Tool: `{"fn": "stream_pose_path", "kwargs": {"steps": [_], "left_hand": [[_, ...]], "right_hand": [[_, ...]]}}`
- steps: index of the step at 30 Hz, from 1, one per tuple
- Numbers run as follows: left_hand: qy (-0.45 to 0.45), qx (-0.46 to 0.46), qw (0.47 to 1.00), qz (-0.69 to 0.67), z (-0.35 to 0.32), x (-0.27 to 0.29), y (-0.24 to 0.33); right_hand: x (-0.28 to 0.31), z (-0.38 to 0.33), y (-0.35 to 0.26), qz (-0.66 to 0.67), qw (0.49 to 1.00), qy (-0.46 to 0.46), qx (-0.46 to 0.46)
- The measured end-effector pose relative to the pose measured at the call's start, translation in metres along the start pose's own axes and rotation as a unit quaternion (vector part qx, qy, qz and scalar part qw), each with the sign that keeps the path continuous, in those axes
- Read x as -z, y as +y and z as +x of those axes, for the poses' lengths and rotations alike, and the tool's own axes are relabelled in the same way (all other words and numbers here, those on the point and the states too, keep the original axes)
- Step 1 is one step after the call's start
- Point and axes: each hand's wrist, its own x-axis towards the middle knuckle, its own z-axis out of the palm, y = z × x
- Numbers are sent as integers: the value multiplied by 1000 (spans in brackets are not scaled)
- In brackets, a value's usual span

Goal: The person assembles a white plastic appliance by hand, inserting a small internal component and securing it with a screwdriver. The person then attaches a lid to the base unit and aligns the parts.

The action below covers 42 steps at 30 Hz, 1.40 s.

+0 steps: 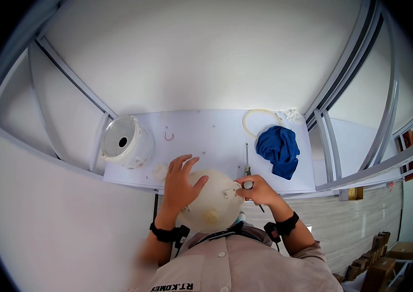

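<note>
Two hands are working at the near edge of a white counter point(206, 129), seen from above.

Item 1: left hand point(179, 184). It is lying spread, fingers fanned and palm down, over the upper left side of a cream-coloured domed plastic housing point(213, 204), pressing against it. A dark band is sitting on the wrist.

Item 2: right hand point(257, 191). It is curling closed around a thin tool point(247, 168), apparently a screwdriver, with its rounded handle end showing between thumb and fingers and its slim shaft pointing away across the counter. The knuckles are touching the right side of the housing. A dark band is sitting on this wrist too.

Item 3: domed housing. It is being held between the two hands, just in front of the person's chest and overlapping the counter's near edge; whether it is resting on the counter cannot be told. A small round knob is showing on its lower face.

Item 4: white cylindrical pot-like body point(126, 142). It is lying tilted at the counter's left end, its round base with a dark central hole facing up, well apart from the hands.

Item 5: blue cloth point(278, 148). It is lying crumpled at the right end of the counter, near the tool's tip.

Item 6: pale ring-shaped gasket point(252, 117). It is lying at the far right edge, partly under the cloth.

Item 7: small reddish hook-shaped scrap point(169, 136). It is lying mid-counter, beyond the left hand.
</note>
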Motion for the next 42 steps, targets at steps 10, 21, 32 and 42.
{"fn": "stream_pose_path", "kwargs": {"steps": [10, 21, 32, 42], "left_hand": [[-297, 249, 914, -120, -21, -22, -27], [-234, 29, 971, -35, -20, -19, -6], [-201, 50, 978, -26, -27, -32, -11], [-204, 23, 979, -5, -27, -32, -12]], "right_hand": [[0, 16, -11, -115, 992, -33, -35], [-4, 25, -4, -119, 990, -53, -52], [-17, 9, -8, -117, 991, 58, 24], [-3, -88, -97, -91, 891, 235, 379]]}}
